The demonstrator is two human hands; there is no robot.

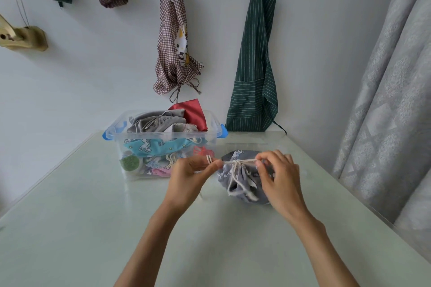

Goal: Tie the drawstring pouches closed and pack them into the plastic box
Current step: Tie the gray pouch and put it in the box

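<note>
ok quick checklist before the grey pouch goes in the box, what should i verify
1. Pouch neck gathered shut: ok, grey pouch is cinched under the cord.
2. Knot finished: cannot tell; left hand and right hand each pinch a cord end, pulled taut.
3. Pouch resting steady on table: ok.
4. Box open: ok, no lid on it.
5. Room in box: not ok, pouches heap above the rim.
</note>
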